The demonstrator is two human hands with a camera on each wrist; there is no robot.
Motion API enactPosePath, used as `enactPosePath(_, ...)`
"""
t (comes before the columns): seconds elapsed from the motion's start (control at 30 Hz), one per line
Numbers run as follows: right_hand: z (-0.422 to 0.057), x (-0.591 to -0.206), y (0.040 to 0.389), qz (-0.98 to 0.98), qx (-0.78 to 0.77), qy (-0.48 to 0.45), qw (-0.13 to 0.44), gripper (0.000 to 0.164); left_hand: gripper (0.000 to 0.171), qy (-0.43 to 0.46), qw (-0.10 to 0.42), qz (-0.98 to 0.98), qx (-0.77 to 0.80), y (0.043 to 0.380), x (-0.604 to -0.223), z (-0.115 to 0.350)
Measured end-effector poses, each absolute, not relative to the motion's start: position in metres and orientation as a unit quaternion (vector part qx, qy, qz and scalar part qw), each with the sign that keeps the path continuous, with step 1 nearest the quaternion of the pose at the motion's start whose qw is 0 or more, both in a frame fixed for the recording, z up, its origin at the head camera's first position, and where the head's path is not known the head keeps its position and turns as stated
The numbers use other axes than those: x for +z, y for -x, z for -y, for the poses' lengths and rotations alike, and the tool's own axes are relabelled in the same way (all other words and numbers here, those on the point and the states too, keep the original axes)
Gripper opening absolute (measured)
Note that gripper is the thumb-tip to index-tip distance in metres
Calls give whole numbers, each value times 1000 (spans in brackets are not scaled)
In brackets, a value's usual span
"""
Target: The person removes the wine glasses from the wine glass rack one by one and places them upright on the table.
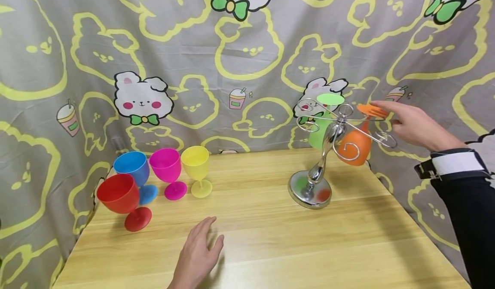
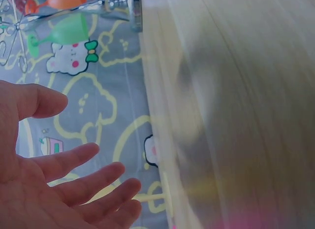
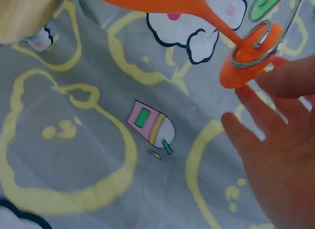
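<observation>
The chrome goblet rack (image 1: pixel 319 168) is my landmark, with left and right as the head view shows them. The orange goblet (image 1: pixel 353 149) is at the right side of this rack, where it hangs upside down: its foot (image 1: pixel 364 107) is uppermost and its bowl is below the wire arms. Its long axis is not quite vertical, because it slants from the foot at upper right to the bowl at lower left. The right hand (image 1: pixel 418 124) is on the outer right side of the rack and is clearly the nearer one; the foot is just to the left of its fingers, touched at the rim by the extended index finger. In the right wrist view these fingers are rather straight and apart, and I cannot see any of them curled round the stem. There the wire loop (image 3: pixel 253 65) passes on the bowl side of the foot, and in my judgement this relation counts most, for the foot must sit fully over that loop to hang safely. The light green goblet (image 1: pixel 318 136) hangs inverted at the left rear of the rack. The left hand (image 1: pixel 197 252) is in front and to the left of the rack, with thumb and fingers apart, and holds nothing. Well to the left of the rack, the yellow goblet (image 1: pixel 195 164), magenta goblet (image 1: pixel 165 165), blue goblet (image 1: pixel 133 166) and red goblet (image 1: pixel 117 194) stand upright on the wooden table (image 1: pixel 263 241), the yellow one being nearest to the rack.
</observation>
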State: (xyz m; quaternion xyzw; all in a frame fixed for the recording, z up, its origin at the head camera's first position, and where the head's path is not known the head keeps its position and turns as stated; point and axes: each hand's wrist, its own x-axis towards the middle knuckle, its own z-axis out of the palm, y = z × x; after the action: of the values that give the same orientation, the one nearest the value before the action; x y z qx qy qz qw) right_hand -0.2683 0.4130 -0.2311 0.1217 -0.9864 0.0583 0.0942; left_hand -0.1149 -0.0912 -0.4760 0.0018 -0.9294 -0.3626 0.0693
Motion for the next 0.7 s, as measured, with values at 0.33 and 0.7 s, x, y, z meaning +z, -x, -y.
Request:
enactPosePath(0.33, -412, -236, 272, 977, 61, -175, 102, 67, 51, 1, 79, 926, -368, 116, -477, 96)
enactPosePath(0.7, -412, -241, 260, 973, 27, -139, 181, 42, 50, -8, 67, 923, -379, 114, -477, 96)
